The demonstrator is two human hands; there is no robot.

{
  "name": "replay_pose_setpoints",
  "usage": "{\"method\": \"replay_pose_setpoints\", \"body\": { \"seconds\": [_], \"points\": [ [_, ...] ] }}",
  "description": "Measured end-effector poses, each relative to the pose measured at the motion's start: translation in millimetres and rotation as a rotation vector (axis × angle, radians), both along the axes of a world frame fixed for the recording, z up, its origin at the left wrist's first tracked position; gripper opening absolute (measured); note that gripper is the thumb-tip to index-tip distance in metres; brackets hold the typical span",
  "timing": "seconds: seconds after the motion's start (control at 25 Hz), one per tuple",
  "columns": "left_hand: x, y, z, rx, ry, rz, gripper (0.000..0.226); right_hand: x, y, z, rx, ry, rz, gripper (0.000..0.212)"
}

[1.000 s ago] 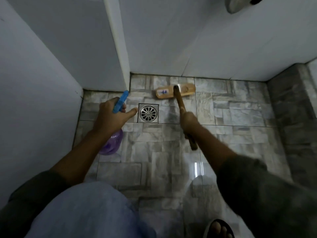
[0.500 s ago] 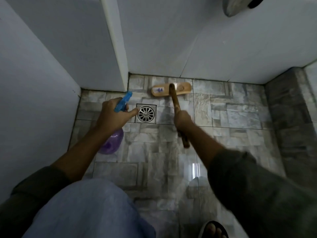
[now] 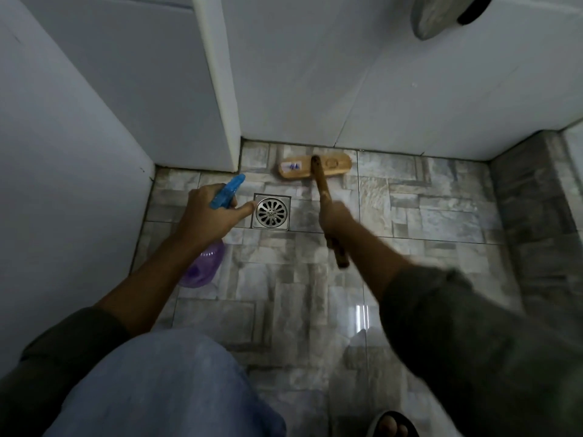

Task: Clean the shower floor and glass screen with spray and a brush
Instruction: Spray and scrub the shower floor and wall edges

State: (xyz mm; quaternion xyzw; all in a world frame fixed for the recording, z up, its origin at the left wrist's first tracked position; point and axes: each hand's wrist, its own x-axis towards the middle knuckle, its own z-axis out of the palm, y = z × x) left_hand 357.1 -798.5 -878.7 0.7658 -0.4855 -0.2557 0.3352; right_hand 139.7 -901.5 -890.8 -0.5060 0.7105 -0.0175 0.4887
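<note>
Down by the wall (image 3: 315,89), our right grip (image 3: 336,219) is clamping the brush (image 3: 296,171) by its handle. Our left grip (image 3: 205,216) is curling round the spray bottle (image 3: 205,266) beside the drain (image 3: 271,212).

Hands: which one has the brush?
The right hand grips the wooden brush by its handle, head on the tiles at the back wall. The left hand holds the blue-topped purple spray bottle instead.

Blurred right hand (image 3: 336,217) (foot (image 3: 391,425) cropped)
</note>
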Motion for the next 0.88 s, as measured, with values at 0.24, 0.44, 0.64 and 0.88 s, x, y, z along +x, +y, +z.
{"method": "replay_pose_setpoints", "body": {
  "seconds": [0.24, 0.44, 0.64, 0.88],
  "points": [
    [-2, -10, 12, 0.055, -0.047, -0.013, 0.04, -36, 63, -6, 0.042, 0.016, 0.022, 0.037],
    [-14, -50, 49, -0.029, -0.041, -0.097, 0.039, -37, -35, 13, 0.055, 0.073, 0.027, 0.035],
    [-55, -113, 90, -0.058, -0.135, -0.251, 0.038, -82, -69, 42, 0.144, 0.043, 0.085, 0.03],
    [-150, -130, 83, -0.009, 0.003, -0.11, 0.057, -199, -94, 59, 0.136, 0.081, 0.186, 0.055]
  ]
}}
